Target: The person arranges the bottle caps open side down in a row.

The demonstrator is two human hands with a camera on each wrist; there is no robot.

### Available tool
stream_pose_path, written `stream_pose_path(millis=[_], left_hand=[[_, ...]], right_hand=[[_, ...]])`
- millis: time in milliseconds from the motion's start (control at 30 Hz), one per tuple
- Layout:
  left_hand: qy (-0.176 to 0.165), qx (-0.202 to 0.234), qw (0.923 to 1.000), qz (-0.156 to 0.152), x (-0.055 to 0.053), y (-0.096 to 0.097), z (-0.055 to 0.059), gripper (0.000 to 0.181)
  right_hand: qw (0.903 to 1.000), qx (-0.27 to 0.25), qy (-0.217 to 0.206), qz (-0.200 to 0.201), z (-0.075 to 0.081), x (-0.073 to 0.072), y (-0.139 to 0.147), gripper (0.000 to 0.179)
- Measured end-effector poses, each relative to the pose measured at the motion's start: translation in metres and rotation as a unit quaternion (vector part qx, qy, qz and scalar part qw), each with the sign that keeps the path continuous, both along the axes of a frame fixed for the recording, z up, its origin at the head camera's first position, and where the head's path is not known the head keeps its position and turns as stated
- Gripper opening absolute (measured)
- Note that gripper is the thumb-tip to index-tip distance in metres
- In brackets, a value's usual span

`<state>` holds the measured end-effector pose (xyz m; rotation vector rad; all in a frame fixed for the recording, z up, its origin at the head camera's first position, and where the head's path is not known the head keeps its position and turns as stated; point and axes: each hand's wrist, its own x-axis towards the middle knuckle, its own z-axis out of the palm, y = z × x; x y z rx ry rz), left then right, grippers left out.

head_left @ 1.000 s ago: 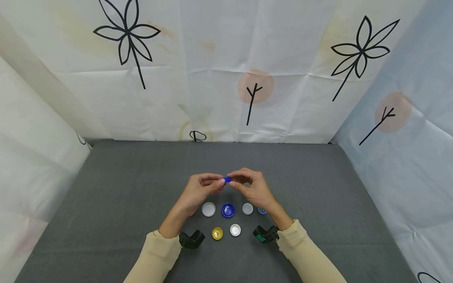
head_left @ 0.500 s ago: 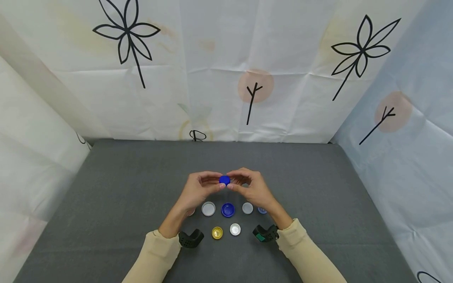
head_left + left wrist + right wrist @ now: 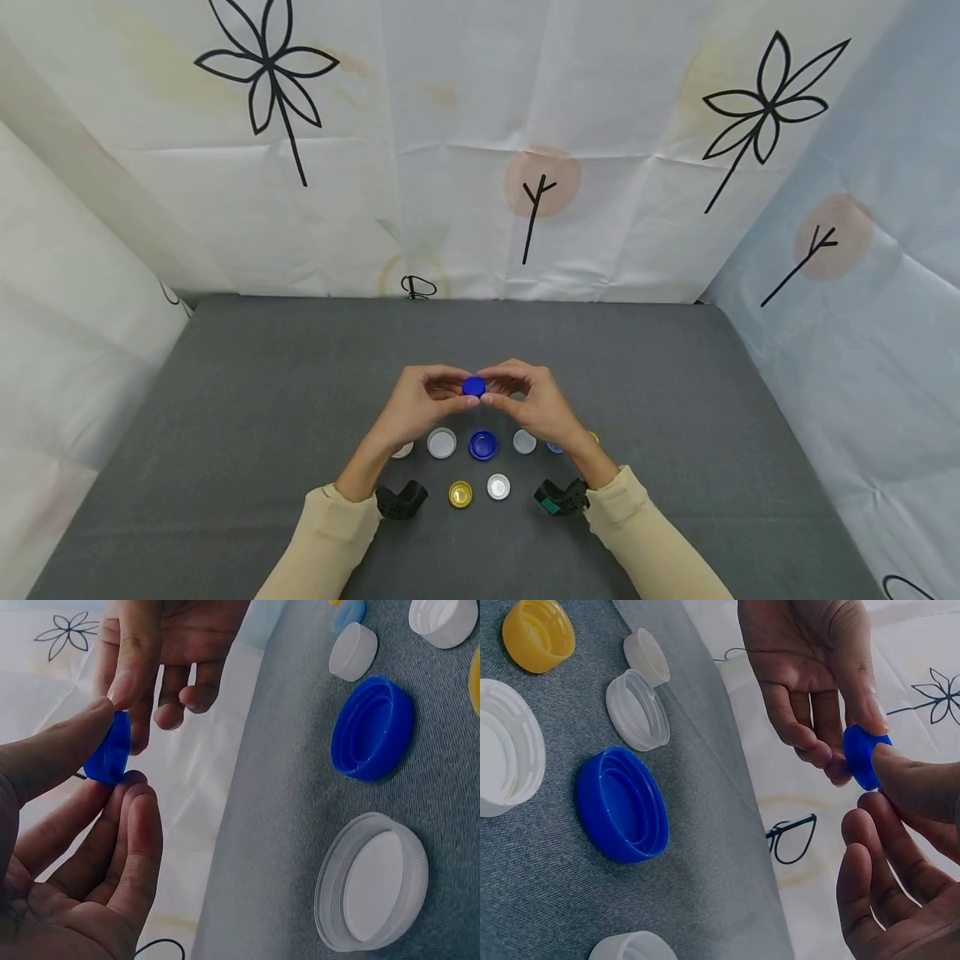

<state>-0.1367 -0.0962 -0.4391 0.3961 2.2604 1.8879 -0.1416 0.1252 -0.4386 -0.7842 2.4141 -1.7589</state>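
Between my two hands a small blue bottle cap (image 3: 473,386) is held up above the table, its flat top towards the head camera. My left hand (image 3: 422,402) pinches it from the left with thumb and fingertips. From the other side my right hand (image 3: 534,403) pinches its edge, thumb lowest. In the left wrist view the cap (image 3: 112,750) shows its hollow side, with both thumbs on its rim. The remaining fingers of each hand are loosely bent. Below the hands lie a larger blue cap (image 3: 483,445) and a clear-rimmed white cap (image 3: 442,443), both hollow side up.
More caps lie on the grey tabletop (image 3: 300,400): a white one (image 3: 525,442), a nearer white one (image 3: 498,487) and a yellow one (image 3: 461,494). My forearms partly cover a light blue cap (image 3: 555,447), another yellow cap (image 3: 593,436) and a whitish cap (image 3: 403,450). Patterned cloth walls (image 3: 450,167) surround the table.
The held blue cap has turned from nearly edge-on to showing its round top. Both hands have shifted slightly left and nearer with it. The caps on the table have not moved.
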Motion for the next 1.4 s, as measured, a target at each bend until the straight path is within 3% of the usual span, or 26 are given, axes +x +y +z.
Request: stream_pose_path(millis=[133, 267, 333, 467, 633, 900, 1200, 1400], left_hand=[[0.001, -0.018, 0.9996, 0.019, -0.006, -0.011, -0.003, 0.033], [0.007, -0.056, 0.9949, 0.083, -0.022, -0.031, -0.006, 0.036], [0.014, -0.088, 0.9882, 0.125, -0.033, -0.045, -0.009, 0.037], [0.028, -0.152, 0.9667, 0.204, -0.055, -0.073, -0.017, 0.039], [0.032, -0.203, 0.9437, 0.259, -0.076, -0.101, -0.027, 0.042], [0.016, -0.229, 0.9258, 0.301, -0.091, -0.123, -0.038, 0.041], [-0.022, -0.277, 0.9143, 0.294, -0.098, -0.126, -0.041, 0.046], [-0.014, -0.288, 0.9100, 0.298, -0.098, -0.125, -0.043, 0.047]], right_hand=[[0.9999, -0.006, 0.004, -0.008, -0.004, 0.002, 0.004, 0.028], [0.9997, 0.003, 0.017, -0.014, -0.009, 0.008, 0.013, 0.026], [0.9996, 0.014, 0.022, -0.012, -0.013, 0.013, 0.018, 0.026], [0.9991, 0.035, 0.024, -0.005, -0.017, 0.026, 0.028, 0.026], [0.9983, 0.058, 0.005, -0.001, -0.022, 0.043, 0.039, 0.027], [0.9981, 0.061, 0.003, 0.012, -0.037, 0.067, 0.051, 0.027], [0.9982, 0.051, 0.016, 0.028, -0.044, 0.080, 0.058, 0.027], [0.9975, 0.062, 0.023, 0.026, -0.047, 0.082, 0.058, 0.027]])
